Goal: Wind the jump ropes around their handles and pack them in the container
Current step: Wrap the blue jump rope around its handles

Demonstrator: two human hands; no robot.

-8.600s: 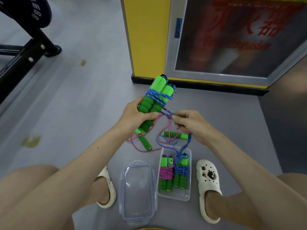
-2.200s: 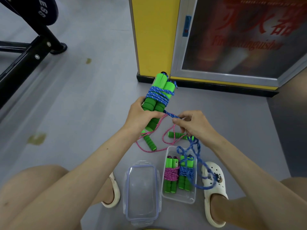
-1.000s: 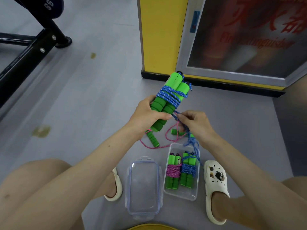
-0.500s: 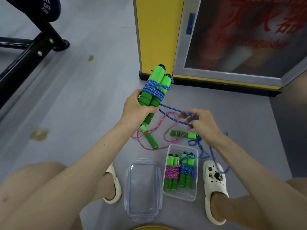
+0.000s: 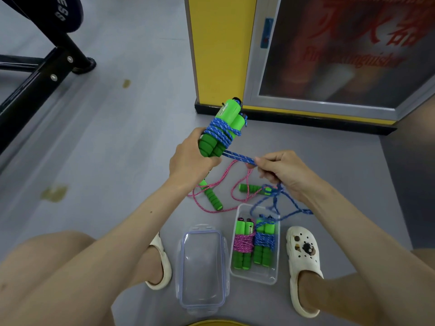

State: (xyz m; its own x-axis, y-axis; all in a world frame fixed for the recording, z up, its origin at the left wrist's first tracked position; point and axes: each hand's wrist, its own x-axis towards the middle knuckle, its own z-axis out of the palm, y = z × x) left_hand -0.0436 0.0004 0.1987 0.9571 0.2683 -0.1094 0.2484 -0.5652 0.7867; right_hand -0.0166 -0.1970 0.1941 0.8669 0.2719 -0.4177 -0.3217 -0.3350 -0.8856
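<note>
On the grey floor [image 5: 106, 142] I see the clear lid [image 5: 202, 267] lying just beside the open container [image 5: 255, 278], which holds two wound bundles [image 5: 243, 243] side by side, one pink and one blue. Above them the left hand [image 5: 190, 161] grips the tilted green handles [image 5: 226, 121], partly wrapped in blue rope [image 5: 240, 157] — the right hand [image 5: 282, 170] pinches that rope taut beside them. A loose pink rope [image 5: 211, 209] lies on the floor.
</note>
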